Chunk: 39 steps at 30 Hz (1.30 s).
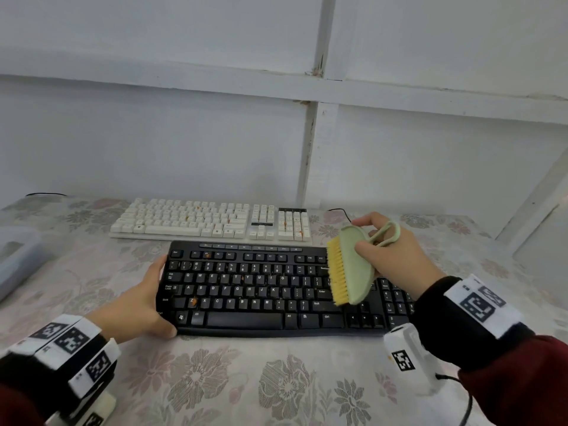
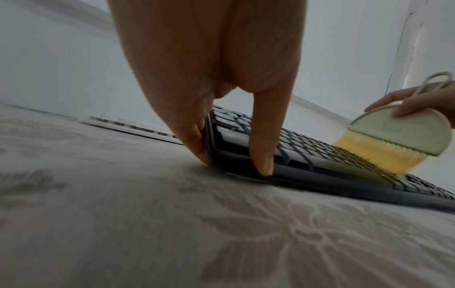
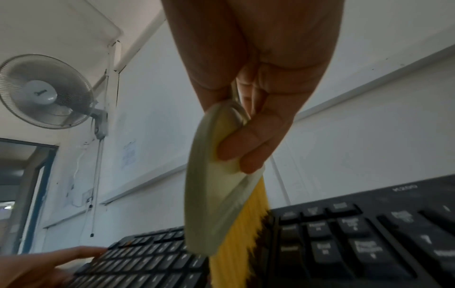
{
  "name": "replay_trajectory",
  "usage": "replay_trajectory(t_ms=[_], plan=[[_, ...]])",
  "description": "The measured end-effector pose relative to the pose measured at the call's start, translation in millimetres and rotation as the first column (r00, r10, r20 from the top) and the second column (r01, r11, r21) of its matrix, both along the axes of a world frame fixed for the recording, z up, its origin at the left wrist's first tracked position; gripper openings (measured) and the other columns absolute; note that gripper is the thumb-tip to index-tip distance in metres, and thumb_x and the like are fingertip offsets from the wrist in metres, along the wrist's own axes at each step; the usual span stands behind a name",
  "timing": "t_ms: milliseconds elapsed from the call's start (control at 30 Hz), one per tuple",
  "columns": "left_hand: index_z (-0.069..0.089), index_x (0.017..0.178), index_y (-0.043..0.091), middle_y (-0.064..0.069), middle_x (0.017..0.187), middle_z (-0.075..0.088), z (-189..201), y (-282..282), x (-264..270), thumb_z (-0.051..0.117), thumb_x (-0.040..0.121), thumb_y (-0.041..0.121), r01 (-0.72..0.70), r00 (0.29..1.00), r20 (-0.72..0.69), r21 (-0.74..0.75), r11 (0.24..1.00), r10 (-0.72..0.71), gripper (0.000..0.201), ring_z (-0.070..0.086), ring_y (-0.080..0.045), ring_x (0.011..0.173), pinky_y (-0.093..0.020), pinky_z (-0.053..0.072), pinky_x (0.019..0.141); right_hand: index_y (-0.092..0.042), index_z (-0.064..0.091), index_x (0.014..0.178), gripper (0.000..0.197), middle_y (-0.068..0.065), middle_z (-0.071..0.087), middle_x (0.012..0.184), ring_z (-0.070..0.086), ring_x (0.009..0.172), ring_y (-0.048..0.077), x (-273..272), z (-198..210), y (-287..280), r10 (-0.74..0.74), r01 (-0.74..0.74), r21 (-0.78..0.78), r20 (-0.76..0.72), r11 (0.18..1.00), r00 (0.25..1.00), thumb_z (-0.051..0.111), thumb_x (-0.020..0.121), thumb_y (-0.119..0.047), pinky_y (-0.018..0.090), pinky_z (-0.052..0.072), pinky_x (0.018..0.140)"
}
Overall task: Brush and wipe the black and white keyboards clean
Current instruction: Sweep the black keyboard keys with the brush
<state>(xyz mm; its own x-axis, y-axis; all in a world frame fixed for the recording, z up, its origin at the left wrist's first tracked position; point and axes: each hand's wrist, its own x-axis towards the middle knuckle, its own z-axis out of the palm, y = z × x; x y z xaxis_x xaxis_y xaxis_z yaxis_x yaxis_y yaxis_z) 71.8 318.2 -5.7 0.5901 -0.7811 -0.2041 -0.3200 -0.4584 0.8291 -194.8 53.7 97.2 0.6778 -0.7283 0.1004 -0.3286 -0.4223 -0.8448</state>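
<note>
1. We wear dark red sleeves (image 1: 522, 379) with black cuffs (image 1: 442, 305).
2. White bands (image 1: 479, 305) printed with black square markers wrap both our wrists.
3. White camera units (image 1: 408, 358) sit under the wrists; a black cable (image 1: 461, 395) trails from the right one.

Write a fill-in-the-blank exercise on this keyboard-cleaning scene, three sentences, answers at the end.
1. The right hand holds a green brush with ____ bristles.
2. The left hand steadies the ____ keyboard at its left end.
3. The white keyboard lies ____ the black one, nearer the wall.

Missing words: yellow; black; behind
</note>
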Motion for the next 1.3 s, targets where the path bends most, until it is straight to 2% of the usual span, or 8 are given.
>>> replay_trajectory(t_ms=[100, 300, 433, 533, 767, 967, 1167, 1300], plan=[[0.008, 0.107, 0.080, 0.005, 0.120, 0.056, 0, 0, 0, 0.080, 0.035, 0.017, -0.005, 1.000, -0.009, 0.001, 1.000, 0.005, 0.120, 0.059, -0.019, 0.107, -0.045, 0.049, 0.093, -0.022, 0.057, 0.105, 0.026, 0.002, 0.060, 0.081, 0.058, 0.051, 0.001, -10, -9, 8, 0.045, -0.043, 0.031, -0.048, 0.999, 0.998, 0.053, 0.086, -0.004, 0.015, 0.045, 0.043], [0.010, 0.104, 0.083, 0.004, 0.119, 0.058, -1, 1, 1, 0.080, 0.033, 0.017, -0.015, 1.000, -0.018, -0.004, 1.000, 0.015, 0.119, 0.060, -0.020, 0.106, -0.046, 0.050, 0.092, -0.031, 0.062, 0.093, 0.028, 0.007, 0.053, 0.070, 0.042, 0.051, 0.008, -37, -28, 30, 0.117, -0.104, 0.090, -0.153, 0.991, 0.981, 0.054, 0.082, -0.006, 0.020, 0.043, 0.046], [0.008, 0.105, 0.083, 0.005, 0.119, 0.057, 0, 0, 1, 0.080, 0.036, 0.015, -0.008, 1.000, 0.005, 0.002, 1.000, 0.008, 0.121, 0.061, -0.020, 0.105, -0.045, 0.050, 0.091, -0.034, 0.065, 0.090, 0.031, 0.004, 0.063, 0.077, 0.053, 0.058, 0.008, -42, -11, 34, 0.141, -0.134, 0.078, -0.091, 0.988, 0.986, 0.056, 0.081, -0.006, 0.019, 0.047, 0.051], [0.008, 0.103, 0.083, 0.006, 0.119, 0.056, 2, 0, -1, 0.079, 0.037, 0.013, -0.004, 1.000, 0.015, 0.001, 1.000, 0.004, 0.120, 0.060, -0.019, 0.104, -0.043, 0.050, 0.090, -0.028, 0.063, 0.098, 0.029, 0.001, 0.066, 0.084, 0.058, 0.056, 0.000, -33, 3, 19, 0.076, -0.076, 0.017, 0.005, 0.997, 0.997, 0.056, 0.084, -0.004, 0.014, 0.045, 0.047], [0.004, 0.107, 0.077, 0.006, 0.119, 0.055, 5, -1, -5, 0.079, 0.043, 0.007, -0.002, 1.000, 0.020, 0.013, 1.000, 0.001, 0.121, 0.059, -0.018, 0.104, -0.042, 0.049, 0.092, -0.025, 0.057, 0.109, 0.029, 0.002, 0.063, 0.085, 0.063, 0.068, 0.014, -7, 2, -4, -0.016, 0.016, -0.037, -0.005, 0.999, 1.000, 0.057, 0.085, -0.009, 0.023, 0.052, 0.051], [0.006, 0.109, 0.075, 0.007, 0.120, 0.055, 3, 0, -2, 0.080, 0.038, 0.012, -0.003, 1.000, -0.010, 0.018, 1.000, 0.003, 0.121, 0.058, -0.019, 0.108, -0.045, 0.048, 0.094, -0.028, 0.055, 0.104, 0.030, 0.001, 0.063, 0.089, 0.056, 0.061, 0.007, -30, -17, 16, 0.077, -0.084, -0.059, -0.116, 0.995, 0.990, 0.056, 0.085, -0.006, 0.010, 0.043, 0.046], [0.003, 0.114, 0.073, 0.007, 0.120, 0.056, 2, 0, -1, 0.080, 0.041, 0.009, -0.003, 1.000, -0.008, 0.040, 0.999, 0.003, 0.123, 0.058, -0.018, 0.107, -0.044, 0.047, 0.096, -0.036, 0.059, 0.094, 0.033, 0.017, 0.061, 0.087, 0.050, 0.062, 0.014, -50, -21, 33, 0.186, -0.174, 0.088, -0.156, 0.981, 0.970, 0.056, 0.081, -0.006, 0.025, 0.048, 0.054], [0.003, 0.112, 0.077, 0.008, 0.121, 0.056, 1, 1, 0, 0.081, 0.039, 0.013, -0.003, 1.000, 0.002, 0.040, 0.999, 0.003, 0.124, 0.059, -0.018, 0.108, -0.045, 0.047, 0.096, -0.034, 0.065, 0.092, 0.036, 0.010, 0.067, 0.086, 0.059, 0.067, 0.013, -48, -2, 28, 0.181, -0.173, 0.115, -0.065, 0.978, 0.981, 0.058, 0.082, 0.000, 0.029, 0.052, 0.059]])
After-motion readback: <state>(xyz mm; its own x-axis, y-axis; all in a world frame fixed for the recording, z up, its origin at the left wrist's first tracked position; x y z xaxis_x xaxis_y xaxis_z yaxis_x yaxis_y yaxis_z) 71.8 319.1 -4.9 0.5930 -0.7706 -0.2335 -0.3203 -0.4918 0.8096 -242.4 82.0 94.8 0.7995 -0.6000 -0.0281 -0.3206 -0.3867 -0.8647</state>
